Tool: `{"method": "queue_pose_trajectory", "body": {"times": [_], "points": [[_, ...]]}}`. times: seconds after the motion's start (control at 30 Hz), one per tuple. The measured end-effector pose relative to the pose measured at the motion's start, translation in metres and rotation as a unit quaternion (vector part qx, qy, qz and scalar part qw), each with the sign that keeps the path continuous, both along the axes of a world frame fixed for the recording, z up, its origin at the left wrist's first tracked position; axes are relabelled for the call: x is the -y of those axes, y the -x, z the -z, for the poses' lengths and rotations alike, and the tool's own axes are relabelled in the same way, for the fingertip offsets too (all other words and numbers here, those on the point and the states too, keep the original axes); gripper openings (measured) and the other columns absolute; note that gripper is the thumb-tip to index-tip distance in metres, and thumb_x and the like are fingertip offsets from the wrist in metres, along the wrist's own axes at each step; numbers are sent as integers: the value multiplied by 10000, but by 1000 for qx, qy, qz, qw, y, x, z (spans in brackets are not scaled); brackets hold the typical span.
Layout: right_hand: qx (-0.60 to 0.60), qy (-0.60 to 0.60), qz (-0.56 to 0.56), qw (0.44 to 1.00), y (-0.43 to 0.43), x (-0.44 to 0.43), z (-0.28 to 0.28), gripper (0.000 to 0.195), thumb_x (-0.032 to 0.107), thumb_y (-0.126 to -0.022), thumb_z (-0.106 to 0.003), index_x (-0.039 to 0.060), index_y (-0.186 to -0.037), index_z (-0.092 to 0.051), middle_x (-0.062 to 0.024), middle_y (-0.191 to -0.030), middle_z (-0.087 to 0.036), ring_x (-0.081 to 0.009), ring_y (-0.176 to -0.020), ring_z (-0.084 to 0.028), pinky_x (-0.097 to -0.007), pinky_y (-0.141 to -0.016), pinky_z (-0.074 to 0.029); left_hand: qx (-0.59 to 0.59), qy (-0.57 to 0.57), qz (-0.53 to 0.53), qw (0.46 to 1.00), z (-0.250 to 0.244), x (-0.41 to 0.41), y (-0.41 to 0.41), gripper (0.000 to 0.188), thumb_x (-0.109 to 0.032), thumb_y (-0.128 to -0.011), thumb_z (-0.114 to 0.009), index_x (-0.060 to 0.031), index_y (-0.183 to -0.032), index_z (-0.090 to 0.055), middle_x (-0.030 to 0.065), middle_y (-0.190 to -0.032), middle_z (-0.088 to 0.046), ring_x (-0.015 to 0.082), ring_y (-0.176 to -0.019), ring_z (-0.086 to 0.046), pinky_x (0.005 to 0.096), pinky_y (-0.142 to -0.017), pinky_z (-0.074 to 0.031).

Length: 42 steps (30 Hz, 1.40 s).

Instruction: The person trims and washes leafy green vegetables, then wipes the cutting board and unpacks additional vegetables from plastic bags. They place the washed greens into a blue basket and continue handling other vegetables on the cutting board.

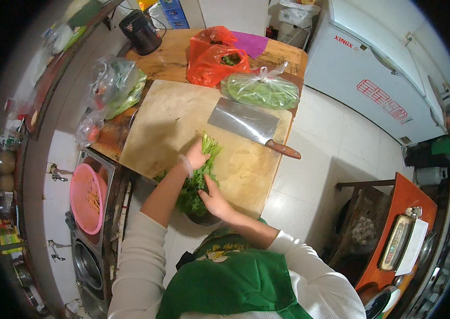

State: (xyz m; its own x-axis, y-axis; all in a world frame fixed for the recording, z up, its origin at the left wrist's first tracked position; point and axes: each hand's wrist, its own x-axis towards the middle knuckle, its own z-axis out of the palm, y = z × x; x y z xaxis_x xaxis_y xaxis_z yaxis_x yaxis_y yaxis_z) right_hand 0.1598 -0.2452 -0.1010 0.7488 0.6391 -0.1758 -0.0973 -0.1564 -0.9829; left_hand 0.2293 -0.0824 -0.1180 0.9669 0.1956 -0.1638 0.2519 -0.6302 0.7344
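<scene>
My left hand [196,154] is closed around the stems of a bunch of leafy green herbs [197,195] at the near edge of a large cutting board [245,171]. Against the leaves, nearer my body, rests my right hand [213,199], thumb and fingers apart; whether it grips any leaves I cannot tell. Part of a dark round bowl [205,218] shows below the leaves. A cleaver [245,119] with a wooden handle lies across the board's right side, its handle end past the edge.
Behind the board are a red plastic bag [209,60] and a clear bag of green vegetables [260,89]. More bagged produce [115,85] lies left. A pink basin [85,199] stands in the sink [109,159]. A chest freezer [368,71] stands at the back right.
</scene>
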Motion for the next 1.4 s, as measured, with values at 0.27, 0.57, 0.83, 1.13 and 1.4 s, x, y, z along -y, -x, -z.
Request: {"method": "queue_pose_trajectory", "body": {"times": [0.27,0.57,0.83,1.13,1.4], "points": [[95,25,23,995,-47,39,11,541,-19,-753,-436,54,-1279,-333,-200,-1130,-492,-297,-1057,-478,-336,-904,-374,-8,-175,-47,983,-14,9,-4,827,-312,-591,-748,-16,-1240,-330,213,-1226,-305,351,-1105,-340,421,-944,-305],[-144,-77,-28,986,-72,-4,2,626,5,-755,-452,32,-1331,-206,-156,-1258,-376,-255,-1175,-351,-326,-960,-301,-56,199,-65,976,-31,10,-9,720,-180,-602,-756,-7,-1198,-392,94,-1127,-506,187,-1031,-480,322,-890,-394],[50,-75,-44,995,-17,-24,-14,702,0,-737,-465,-17,-1342,-110,-243,-1362,-192,-327,-1279,-190,-348,-1023,-203,-110,287,-218,926,-25,-10,36,410,-89,-634,-707,-10,-1006,-552,56,-947,-577,153,-833,-535,299,-725,-451],[348,-167,-147,911,33,13,-74,427,-8,-668,-521,15,-1093,-493,-177,-1227,-442,-317,-1103,-452,-411,-945,-337,180,529,-225,798,-72,-25,154,310,-46,-728,-603,-32,-1021,-504,30,-876,-537,149,-784,-524,267,-680,-435],[469,-209,-283,810,134,47,-65,351,-16,-581,-541,56,-923,-573,-94,-990,-559,-251,-874,-554,-395,-837,-413,482,681,-40,550,-126,-60,312,360,-114,-792,-574,-100,-1115,-417,-22,-851,-419,126,-908,-430,284,-755,-397]]}}
